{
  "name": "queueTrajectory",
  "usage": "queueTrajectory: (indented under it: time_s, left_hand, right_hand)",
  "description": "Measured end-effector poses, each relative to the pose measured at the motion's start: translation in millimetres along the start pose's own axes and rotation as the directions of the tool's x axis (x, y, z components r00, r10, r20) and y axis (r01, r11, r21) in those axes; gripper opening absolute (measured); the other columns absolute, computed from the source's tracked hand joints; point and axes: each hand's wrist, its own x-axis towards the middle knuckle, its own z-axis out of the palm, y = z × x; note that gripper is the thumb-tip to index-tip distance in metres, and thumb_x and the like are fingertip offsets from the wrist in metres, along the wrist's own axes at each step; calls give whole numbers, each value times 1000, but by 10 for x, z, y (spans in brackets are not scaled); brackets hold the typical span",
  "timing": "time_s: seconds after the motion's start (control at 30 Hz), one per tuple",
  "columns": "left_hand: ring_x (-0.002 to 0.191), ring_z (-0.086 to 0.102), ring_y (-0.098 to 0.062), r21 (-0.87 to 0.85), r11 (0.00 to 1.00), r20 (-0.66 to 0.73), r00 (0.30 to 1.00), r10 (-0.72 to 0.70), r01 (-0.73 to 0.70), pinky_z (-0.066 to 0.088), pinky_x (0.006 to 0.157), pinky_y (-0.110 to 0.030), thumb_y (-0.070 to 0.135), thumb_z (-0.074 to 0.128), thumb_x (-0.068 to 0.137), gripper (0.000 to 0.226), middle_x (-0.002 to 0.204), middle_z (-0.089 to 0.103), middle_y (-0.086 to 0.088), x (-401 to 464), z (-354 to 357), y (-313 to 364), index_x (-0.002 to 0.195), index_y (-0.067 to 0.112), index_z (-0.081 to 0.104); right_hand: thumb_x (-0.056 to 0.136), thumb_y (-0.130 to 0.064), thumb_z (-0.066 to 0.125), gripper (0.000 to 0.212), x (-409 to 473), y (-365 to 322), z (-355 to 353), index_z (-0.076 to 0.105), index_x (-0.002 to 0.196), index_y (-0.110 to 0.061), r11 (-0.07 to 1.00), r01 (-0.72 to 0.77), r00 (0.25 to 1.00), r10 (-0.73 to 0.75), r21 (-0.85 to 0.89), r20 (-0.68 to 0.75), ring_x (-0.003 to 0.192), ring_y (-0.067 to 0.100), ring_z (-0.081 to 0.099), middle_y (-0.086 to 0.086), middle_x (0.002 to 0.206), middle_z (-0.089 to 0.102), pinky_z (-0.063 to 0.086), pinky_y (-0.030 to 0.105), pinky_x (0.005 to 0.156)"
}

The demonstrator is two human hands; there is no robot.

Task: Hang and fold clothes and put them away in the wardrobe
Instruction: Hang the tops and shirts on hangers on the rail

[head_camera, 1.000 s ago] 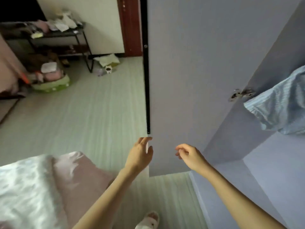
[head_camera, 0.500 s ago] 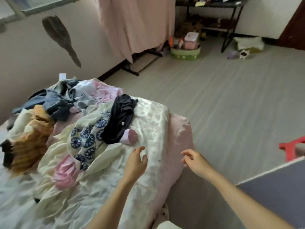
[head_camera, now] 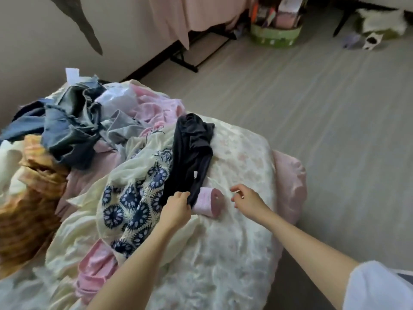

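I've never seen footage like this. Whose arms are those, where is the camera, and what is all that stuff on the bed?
There is no machine here: a person wears a camera on the head, looking down at their own arms. The left hand pinches the lower end of a black garment lying on the bed. The right hand hovers beside it, fingers loosely curled, holding nothing. A rolled pink item lies between the hands. Further left is a heap of unfolded clothes, including a cream garment with blue flowers.
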Motion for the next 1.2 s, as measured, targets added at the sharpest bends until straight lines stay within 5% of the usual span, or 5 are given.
queueTrajectory:
  time_s: [0.23,0.37,0.67,0.83,1.2]
  left_hand:
    - [136,31,-28,433,891,106,989,98,-135,39,91,-41,12,52,88,34,126,54,-8,538,473,-345,122,11,51]
    - [50,58,-22,358,888,-50,944,326,-287,41,51,-32,9,74,46,23,49,53,0,576,510,-362,54,18,55]
    - [57,52,-22,20,661,-476,574,666,-751,36,53,-27,18,45,86,9,72,60,-3,-4,-132,859,94,19,49]
    - [66,52,-16,102,521,-544,390,743,-848,44,48,-28,21,57,86,13,74,64,4,-323,-332,1389,83,16,69]
    - [131,39,-29,-52,664,12,664,747,-746,36,103,-42,53,55,72,67,139,48,-1,-775,-359,2921,134,30,47]
  right_hand:
    - [94,-15,36,27,385,256,298,54,112,-22,988,-150,989,150,36,7,89,26,63,3,98,62,49,32,75]
    - [95,-12,33,27,416,404,257,55,110,-14,972,-221,975,219,81,27,74,18,59,1,92,61,47,29,68]
    - [94,-41,47,38,203,-231,-288,66,104,-9,586,-384,920,179,714,347,75,19,65,7,87,68,53,30,64]
    - [87,1,49,14,-131,-262,-880,59,79,-3,801,-179,984,145,571,106,61,18,57,9,69,60,44,24,54]
    - [89,0,43,38,-2216,412,-2433,61,96,-33,974,135,982,-156,-183,-107,80,-4,57,-19,86,62,43,18,79]
